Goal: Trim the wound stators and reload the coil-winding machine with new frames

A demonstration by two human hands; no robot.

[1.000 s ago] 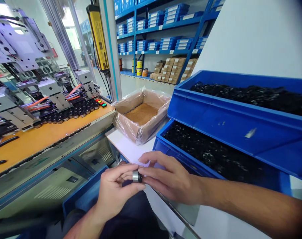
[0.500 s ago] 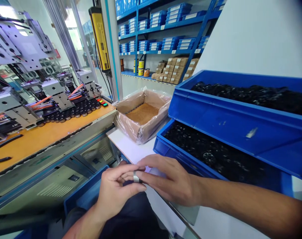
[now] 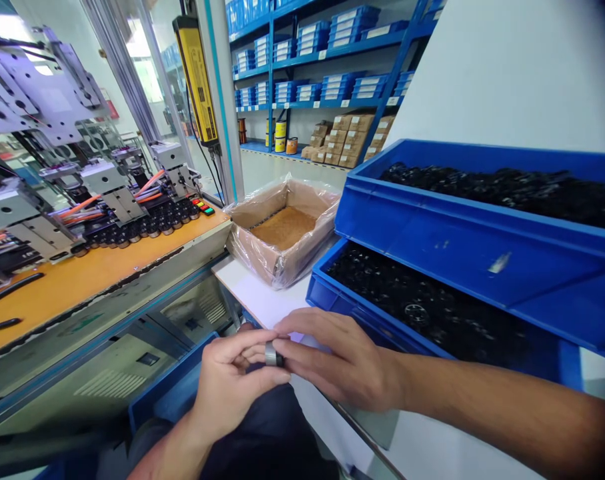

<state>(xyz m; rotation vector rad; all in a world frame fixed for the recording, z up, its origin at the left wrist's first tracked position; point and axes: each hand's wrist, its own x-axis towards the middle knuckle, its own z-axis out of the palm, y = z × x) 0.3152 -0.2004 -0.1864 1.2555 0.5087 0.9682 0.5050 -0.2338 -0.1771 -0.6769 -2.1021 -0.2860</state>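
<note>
Low in front of me, a small grey metal ring (image 3: 270, 353) with a black part at its right side sits between my two hands. My left hand (image 3: 227, 385) is closed around it, fingers above and behind, thumb stretched out beneath. From the right, my right hand (image 3: 340, 360) bends over it, fingertips pressed at the ring's upper right side. Those fingers partly cover the black part, so its shape is not clear.
Right of my hands, a lower blue bin (image 3: 327, 287) and an upper blue bin (image 3: 462, 247) hold black parts. A plastic-lined cardboard box (image 3: 267, 263) stands ahead. At left, a machine bench (image 3: 107, 277) carries fixtures, a row of black round parts and pliers (image 3: 12, 290).
The ring has turned slightly between my fingers, and more of its black part shows now. My hands stay in nearly the same place; the whole view shifts a little.
</note>
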